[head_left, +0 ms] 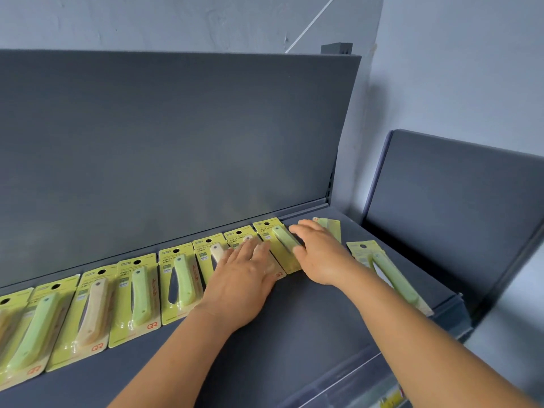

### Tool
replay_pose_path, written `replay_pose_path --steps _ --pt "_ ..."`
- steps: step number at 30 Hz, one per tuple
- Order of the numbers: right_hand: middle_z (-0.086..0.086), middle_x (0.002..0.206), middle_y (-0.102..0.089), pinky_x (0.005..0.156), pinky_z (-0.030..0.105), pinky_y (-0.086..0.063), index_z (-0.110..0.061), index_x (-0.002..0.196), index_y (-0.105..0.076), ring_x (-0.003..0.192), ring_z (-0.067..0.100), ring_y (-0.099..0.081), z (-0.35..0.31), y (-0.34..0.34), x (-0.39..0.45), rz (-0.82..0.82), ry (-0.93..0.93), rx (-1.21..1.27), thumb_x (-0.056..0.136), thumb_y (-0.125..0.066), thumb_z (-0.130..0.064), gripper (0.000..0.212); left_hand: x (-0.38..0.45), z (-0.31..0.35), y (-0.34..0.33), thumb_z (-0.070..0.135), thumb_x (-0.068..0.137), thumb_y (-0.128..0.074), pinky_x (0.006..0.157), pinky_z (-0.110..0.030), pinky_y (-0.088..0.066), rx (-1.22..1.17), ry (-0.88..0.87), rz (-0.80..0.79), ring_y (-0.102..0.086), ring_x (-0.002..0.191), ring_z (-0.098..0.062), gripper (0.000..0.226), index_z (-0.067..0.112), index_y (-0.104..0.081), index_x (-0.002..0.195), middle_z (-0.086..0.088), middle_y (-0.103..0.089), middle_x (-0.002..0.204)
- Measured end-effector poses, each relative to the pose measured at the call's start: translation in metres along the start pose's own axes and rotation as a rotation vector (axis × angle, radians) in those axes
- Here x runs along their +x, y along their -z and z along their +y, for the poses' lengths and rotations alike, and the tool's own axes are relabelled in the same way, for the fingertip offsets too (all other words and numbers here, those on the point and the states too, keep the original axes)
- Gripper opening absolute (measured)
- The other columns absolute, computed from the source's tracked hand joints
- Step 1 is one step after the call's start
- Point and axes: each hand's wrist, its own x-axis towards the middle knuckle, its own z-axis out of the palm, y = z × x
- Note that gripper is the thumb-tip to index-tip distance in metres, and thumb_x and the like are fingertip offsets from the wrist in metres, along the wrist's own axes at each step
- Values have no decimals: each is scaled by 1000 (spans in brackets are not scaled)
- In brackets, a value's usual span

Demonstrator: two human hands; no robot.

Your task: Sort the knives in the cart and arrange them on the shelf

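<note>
The right hand [321, 254] lies palm-down with fingers loosely spread, thumb and forefinger set either side of a pale green folding fruit knife in a yellow-green blister card [279, 245], touching its lower edge but not lifting it; the card lies flat on the dark grey metal shelf [294, 319]. Just to the left of that hand, the left hand [241, 278] is flat and open, fingers together and extended, pressing down on a cream-handled knife card [239, 237] and covering most of it; whether it pinches anything beneath I cannot tell.

Behind the right hand's fingertips a partly hidden green knife card [331, 228] shows; farther right of the grip, apart from the row, a loose green-handled knife card [388, 275] lies angled near the shelf's end.

Leftward from the left hand the row of carded knives [132, 295] runs edge to edge along the shelf, green and cream handles mixed; each card has a round hanging hole at the top; the print reads "FRUIT KNIFE", partly cut off on several, with a red "QR" at the bottom corners; smaller text is too blurred to read.

Behind everything rises the plain grey back panel [176, 136].
</note>
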Motion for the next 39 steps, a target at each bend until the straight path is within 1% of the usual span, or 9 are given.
replay_pose_path --steps 4,9,14,17,23,28,31,36,39 --pt "8 141 -43 105 33 -37 -18 138 -44 129 27 -41 28 25 -4 102 -177 -40 93 -42 -8 46 9 31 10 40 98 -39 114 -28 -14 -58 -98 33 -27 139 -19 56 20 -23 148 1 -30 152" --pt "9 135 -50 96 37 -47 -19 135 -47 121 29 -49 58 32 -9 29 -297 -37 92 -42 -8 44 37 74 -1 45 95 -43 110 -36 -26 -29 -99 -84 -40 130 -27 57 13 -34 141 -8 -44 139" --pt "7 138 -50 96 35 -47 -25 143 -38 125 26 -47 68 29 -10 -24 -259 -20 92 -41 -6 55 62 99 -14 63 91 -36 115 -47 -13 113 28 -200 -27 139 -36 77 7 -27 143 -18 -38 145" --pt "5 144 -46 102 34 -44 -26 146 -35 129 25 -45 69 29 -6 -23 -235 2 93 -41 -7 56 68 105 -18 64 90 -35 112 -48 -13 132 60 -149 -41 130 -34 72 8 -37 134 -16 -51 133" --pt "3 142 -48 102 34 -43 -25 143 -40 126 24 -48 71 30 0 -12 -209 58 92 -43 -5 55 70 110 -10 52 91 -45 107 -41 -20 128 33 -44 -59 101 -29 48 10 -50 113 -10 -64 104" --pt "5 138 -47 98 29 -43 -23 131 -55 120 24 -51 77 33 3 51 -156 103 91 -44 -2 46 69 107 -5 23 96 -44 93 -36 -34 201 -31 -14 -57 98 -29 26 7 -55 113 -13 -62 109" --pt "5 132 -48 94 27 -41 -26 128 -55 117 23 -53 79 31 8 145 -117 188 89 -54 -4 45 67 105 -4 4 94 -43 86 -34 -41 234 -62 35 -58 102 -30 30 2 -48 123 -13 -58 115" --pt "1 105 -55 80 30 -48 -25 100 -65 96 21 -59 77 29 14 391 -72 281 85 -68 -19 16 69 104 -5 5 94 -45 81 -33 -47 -10 0 158 -60 104 -29 34 11 -45 128 -8 -57 120" --pt "-4 109 -44 86 30 -45 -30 104 -64 104 19 -51 77 31 13 526 -41 320 81 -72 -22 26 69 93 3 -4 87 -47 79 -34 -48 -189 52 239 -61 103 -28 47 16 -47 129 -4 -53 125"
